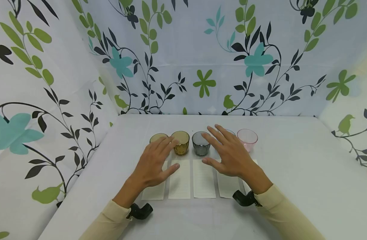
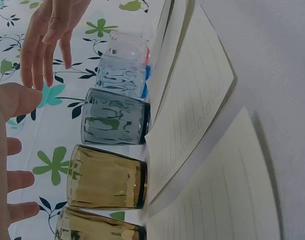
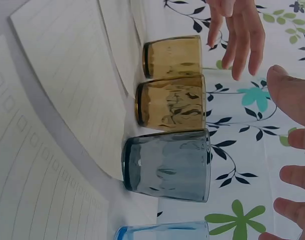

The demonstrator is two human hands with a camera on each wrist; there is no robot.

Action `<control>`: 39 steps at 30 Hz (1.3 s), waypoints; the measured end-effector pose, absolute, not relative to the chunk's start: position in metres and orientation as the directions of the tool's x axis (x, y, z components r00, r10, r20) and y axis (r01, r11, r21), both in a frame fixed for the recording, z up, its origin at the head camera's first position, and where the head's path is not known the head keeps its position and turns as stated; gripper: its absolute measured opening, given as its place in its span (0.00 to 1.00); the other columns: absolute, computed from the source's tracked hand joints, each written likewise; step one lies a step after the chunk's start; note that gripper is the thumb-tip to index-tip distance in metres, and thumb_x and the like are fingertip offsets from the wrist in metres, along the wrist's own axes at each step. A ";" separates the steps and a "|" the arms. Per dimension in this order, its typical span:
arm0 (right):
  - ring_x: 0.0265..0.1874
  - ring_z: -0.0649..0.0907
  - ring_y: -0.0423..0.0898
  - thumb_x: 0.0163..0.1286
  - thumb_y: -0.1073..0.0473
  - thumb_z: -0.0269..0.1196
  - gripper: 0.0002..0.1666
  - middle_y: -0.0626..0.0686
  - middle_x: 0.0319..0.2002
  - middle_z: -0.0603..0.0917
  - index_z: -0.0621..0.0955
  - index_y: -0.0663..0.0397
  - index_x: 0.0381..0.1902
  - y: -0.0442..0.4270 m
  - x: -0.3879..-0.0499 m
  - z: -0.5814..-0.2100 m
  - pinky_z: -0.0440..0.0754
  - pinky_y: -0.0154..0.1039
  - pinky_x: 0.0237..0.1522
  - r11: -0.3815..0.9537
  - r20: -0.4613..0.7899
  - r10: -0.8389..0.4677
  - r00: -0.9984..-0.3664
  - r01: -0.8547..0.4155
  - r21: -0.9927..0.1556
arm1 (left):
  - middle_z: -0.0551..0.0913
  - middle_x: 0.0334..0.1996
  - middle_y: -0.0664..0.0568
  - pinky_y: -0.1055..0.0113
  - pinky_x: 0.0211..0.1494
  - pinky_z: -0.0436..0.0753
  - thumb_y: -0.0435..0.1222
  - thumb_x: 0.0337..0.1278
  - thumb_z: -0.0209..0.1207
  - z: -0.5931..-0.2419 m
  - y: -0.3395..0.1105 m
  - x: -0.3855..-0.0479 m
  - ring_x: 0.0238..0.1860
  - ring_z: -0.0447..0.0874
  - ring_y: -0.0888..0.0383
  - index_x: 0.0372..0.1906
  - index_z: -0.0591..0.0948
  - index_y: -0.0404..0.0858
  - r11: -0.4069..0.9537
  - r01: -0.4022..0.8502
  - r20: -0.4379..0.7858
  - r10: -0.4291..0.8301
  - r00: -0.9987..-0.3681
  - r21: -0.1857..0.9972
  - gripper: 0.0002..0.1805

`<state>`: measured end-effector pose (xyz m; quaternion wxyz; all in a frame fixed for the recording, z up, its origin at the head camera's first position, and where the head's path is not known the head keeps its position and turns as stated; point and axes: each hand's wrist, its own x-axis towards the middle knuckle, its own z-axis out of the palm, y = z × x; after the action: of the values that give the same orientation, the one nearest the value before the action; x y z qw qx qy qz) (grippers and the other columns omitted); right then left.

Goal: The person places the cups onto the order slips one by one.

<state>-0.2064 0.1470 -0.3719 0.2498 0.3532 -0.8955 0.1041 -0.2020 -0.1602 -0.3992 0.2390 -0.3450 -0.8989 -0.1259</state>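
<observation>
My left hand [image 1: 155,163] hovers with spread fingers before the two amber glasses, holding nothing. Of these, one amber glass [image 1: 181,143] shows well, while the leftmost amber glass [image 1: 158,137] is partly behind my fingers. A grey glass [image 1: 201,143] stands in the middle of the row. My right hand [image 1: 231,153], also spread and holding nothing, hangs in front of a blue glass [image 2: 120,75] and hides most of it in the head view. At the right end stands a pink glass [image 1: 247,138]. Lined paper strips [image 1: 179,180] lie side by side in front of the glasses.
The glasses and strips rest on a white table [image 1: 291,150]. Behind and at the sides hangs a leaf-patterned cloth [image 1: 177,60]. Black curved devices [image 1: 141,211] are strapped at both wrists.
</observation>
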 end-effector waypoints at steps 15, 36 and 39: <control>0.77 0.59 0.60 0.68 0.33 0.62 0.47 0.56 0.78 0.63 0.64 0.46 0.78 0.124 -0.223 -0.373 0.63 0.63 0.71 0.706 0.482 -0.580 -0.657 -0.701 -0.105 | 0.68 0.74 0.46 0.42 0.71 0.66 0.56 0.62 0.57 -0.407 -0.173 -0.217 0.74 0.63 0.46 0.75 0.67 0.41 0.741 0.656 0.530 0.504 -0.682 0.140 0.40; 0.76 0.62 0.60 0.69 0.34 0.62 0.48 0.58 0.76 0.65 0.63 0.52 0.78 0.091 -0.246 -0.370 0.65 0.60 0.71 0.668 0.430 -0.607 -0.668 -0.722 -0.178 | 0.65 0.76 0.48 0.40 0.74 0.61 0.49 0.62 0.60 -0.408 -0.190 -0.241 0.76 0.60 0.45 0.78 0.62 0.45 0.632 0.617 0.528 0.359 -0.770 0.470 0.41; 0.76 0.62 0.59 0.69 0.33 0.61 0.49 0.57 0.76 0.65 0.63 0.52 0.78 0.085 -0.252 -0.368 0.65 0.60 0.72 0.661 0.413 -0.618 -0.669 -0.727 -0.188 | 0.64 0.76 0.48 0.40 0.74 0.61 0.49 0.61 0.59 -0.408 -0.192 -0.244 0.76 0.60 0.45 0.79 0.61 0.45 0.608 0.601 0.515 0.339 -0.787 0.518 0.41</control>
<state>-0.2516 0.0849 -0.3685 0.1586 0.3747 -0.8973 0.1712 -0.2444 -0.1923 -0.4083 0.1862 -0.2679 -0.8772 -0.3522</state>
